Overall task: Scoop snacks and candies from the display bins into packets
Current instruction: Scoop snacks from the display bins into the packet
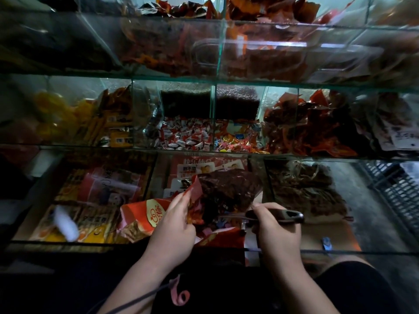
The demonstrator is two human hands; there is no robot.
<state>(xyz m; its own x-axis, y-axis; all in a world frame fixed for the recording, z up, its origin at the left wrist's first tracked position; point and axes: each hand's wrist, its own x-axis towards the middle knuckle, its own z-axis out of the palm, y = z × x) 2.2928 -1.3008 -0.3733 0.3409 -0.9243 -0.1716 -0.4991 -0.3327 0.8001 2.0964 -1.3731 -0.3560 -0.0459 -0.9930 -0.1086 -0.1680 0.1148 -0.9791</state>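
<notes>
- Fingers (179, 201) of left hand (174, 225): curled, pinching the upper edge of the red packet (149, 216). Packet mouth is held open, facing right.
- Fingers (263, 208) of right hand (276, 234): wrapped round the dark handle of the scoop (283, 215). Handle lies roughly level. A thin front part reaches left toward the packet mouth. Working end is blurred, shape not readable.
- Red packet: crumpled, round gold emblem on its side, held over the lowest display bin (68, 243), just behind the front glass rim.
- Small wrapped candies (217, 225) show inside the packet mouth, between the two hands.
- Dark brownish clear film (226, 189) stands just behind the mouth. Cannot tell if it belongs to the packet or to the bin stock.
- Middle shelf: red-and-white sweets (186, 137) and mixed bright sweets (235, 142) in neighbouring compartments, glass divider between. Red foil packs (306, 128) lie to the right, yellow-orange packs (108, 123) to the left.
</notes>
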